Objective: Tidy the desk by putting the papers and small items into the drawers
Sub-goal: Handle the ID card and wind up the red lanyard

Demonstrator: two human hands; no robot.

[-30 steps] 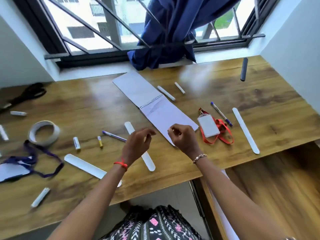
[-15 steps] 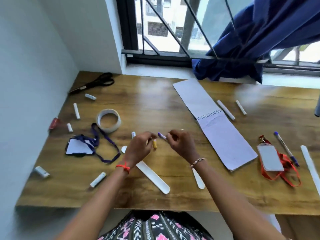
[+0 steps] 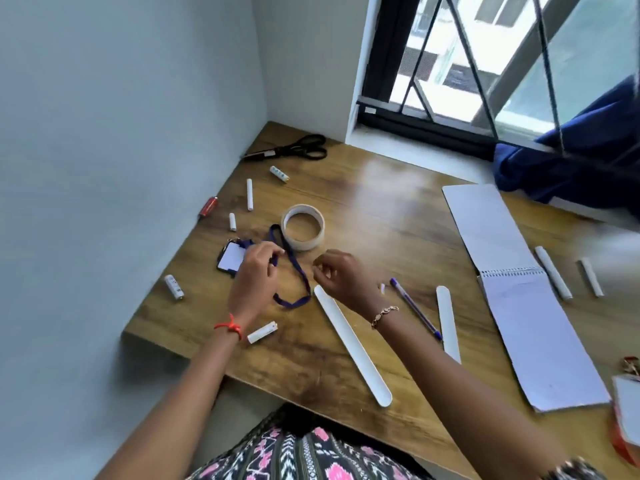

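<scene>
Two bare hands over a cluttered wooden bench point(image 3: 381, 209) beside a window.

I see the left hand point(image 3: 254, 275) lying across the purple lanyard point(image 3: 298, 275), fingertips on the strap just beside its badge holder point(image 3: 231, 259); I cannot tell whether it grips the strap. The right hand point(image 3: 337, 275) hovers near it, fingers curled into a loose clench. A tape roll point(image 3: 303, 232) sits just behind both hands. A long white strip point(image 3: 353, 344), a purple pen point(image 3: 415, 310) and a second strip point(image 3: 448, 323) lie by the right wrist; an open spiral notepad point(image 3: 533, 334) lies further right. Scissors point(image 3: 294, 150) rest at the far corner.
</scene>
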